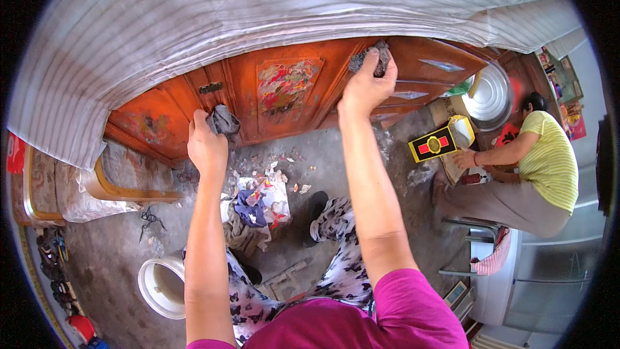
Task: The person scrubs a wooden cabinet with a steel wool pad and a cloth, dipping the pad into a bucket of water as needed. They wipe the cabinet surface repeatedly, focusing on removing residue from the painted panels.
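Note:
An orange-brown wooden cabinet (245, 100) stands in front of me, its panels patchy with worn, peeling coloured pictures. Bunched in my left hand (208, 144) is a dark grey rag (224, 121), held against the lower front of the cabinet, below a small dark metal plate (210, 88). My right hand (369, 87) is closed round a grey, fuzzy-looking scouring pad (382, 52) at the cabinet's upper edge, right of the middle panel. Part of the pad is hidden by my fingers. A whitish striped sheet (290, 6) hangs over the cabinet top.
Paper scraps and cloths (261, 203) lie on the concrete floor before me. A white bucket (161, 287) stands at lower left, near a wooden-armed seat (129, 187). To the right, a person in yellow (549, 161) bends over a black-and-yellow box (433, 145).

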A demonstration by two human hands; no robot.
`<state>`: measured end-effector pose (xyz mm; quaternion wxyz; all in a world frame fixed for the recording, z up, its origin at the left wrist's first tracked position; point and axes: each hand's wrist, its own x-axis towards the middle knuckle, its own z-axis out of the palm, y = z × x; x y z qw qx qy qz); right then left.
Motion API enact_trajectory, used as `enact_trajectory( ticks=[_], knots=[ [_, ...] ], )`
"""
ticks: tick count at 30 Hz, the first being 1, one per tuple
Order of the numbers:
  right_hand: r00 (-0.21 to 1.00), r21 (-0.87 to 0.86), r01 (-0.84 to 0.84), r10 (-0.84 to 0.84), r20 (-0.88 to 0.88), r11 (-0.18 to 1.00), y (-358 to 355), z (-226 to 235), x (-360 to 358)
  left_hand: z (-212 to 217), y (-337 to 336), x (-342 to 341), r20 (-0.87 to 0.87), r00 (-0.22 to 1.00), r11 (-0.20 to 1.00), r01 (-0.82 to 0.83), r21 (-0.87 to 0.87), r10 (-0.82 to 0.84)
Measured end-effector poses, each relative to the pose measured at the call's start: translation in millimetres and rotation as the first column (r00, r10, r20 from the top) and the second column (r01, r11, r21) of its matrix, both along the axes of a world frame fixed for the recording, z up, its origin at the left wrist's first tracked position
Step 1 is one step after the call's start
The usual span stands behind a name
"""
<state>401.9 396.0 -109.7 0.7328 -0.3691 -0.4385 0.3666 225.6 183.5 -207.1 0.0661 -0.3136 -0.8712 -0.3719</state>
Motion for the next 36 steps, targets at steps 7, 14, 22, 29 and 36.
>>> enact_trajectory(
  ticks=[7, 14, 22, 29, 36],
  knots=[
    [0.908, 0.394, -0.086, -0.091, 0.410, 0.915, -76, 5, -72, 0, 3, -2, -0.038, 0.999, 1.000, 0.005, -0.026, -0.006],
    [0.818, 0.503, 0.179, -0.412, 0.402, 0.846, -6, 12, 10, 83, -20, 24, -0.117, 0.950, 0.936, 0.307, 0.172, -0.290],
    [0.804, 0.513, 0.026, -0.323, 0.499, 0.858, -48, 20, -43, 165, -32, 2, -0.423, 0.889, 0.977, 0.209, 0.038, -0.174],
    [0.681, 0.688, -0.350, -0.333, 0.653, 0.636, -75, 32, -73, 222, -45, -49, -0.597, 0.797, 0.987, 0.152, 0.052, -0.091],
    [0.679, 0.623, 0.120, -0.521, 0.517, 0.773, 12, 27, 28, 225, -53, -81, -0.645, 0.745, 0.985, 0.126, -0.117, -0.172]
  ],
)
